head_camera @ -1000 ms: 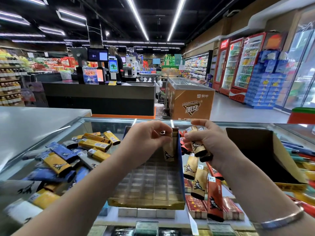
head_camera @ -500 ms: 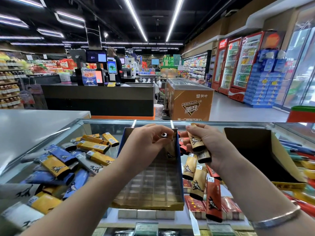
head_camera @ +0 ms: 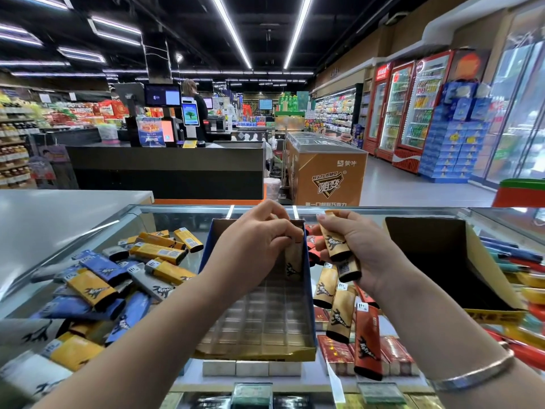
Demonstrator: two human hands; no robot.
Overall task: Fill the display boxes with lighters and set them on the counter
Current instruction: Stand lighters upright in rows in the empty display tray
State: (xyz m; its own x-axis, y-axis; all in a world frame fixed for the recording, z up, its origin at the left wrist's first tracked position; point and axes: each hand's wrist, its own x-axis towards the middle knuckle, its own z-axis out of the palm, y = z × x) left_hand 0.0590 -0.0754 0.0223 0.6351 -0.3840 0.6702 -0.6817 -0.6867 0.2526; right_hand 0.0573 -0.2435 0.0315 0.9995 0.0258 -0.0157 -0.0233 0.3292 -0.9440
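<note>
**A:** Seating that tan lighter (head_camera: pixel 293 258) in the tray (head_camera: pixel 265 317), your left hand (head_camera: pixel 256 246) pinches its top at the far right corner, about one o'clock of the tray. Your right hand (head_camera: pixel 358 249) curls round two more tan ones (head_camera: pixel 336 243), just beside the tray's right wall.

**B:** What could go wrong?

**A:** I judge the lighter may tilt and straddle two cells if you let go before it drops in. The spare pair could also slip, since your grip on them looks loose.

**B:** Counts?

**A:** One lighter in the tray, two in your right hand. At four o'clock lie two tan ones and one red lighter (head_camera: pixel 367 340). One empty box (head_camera: pixel 427 261) sits at three o'clock. The pile (head_camera: pixel 118 278) at nine o'clock is too jumbled to count.
</note>
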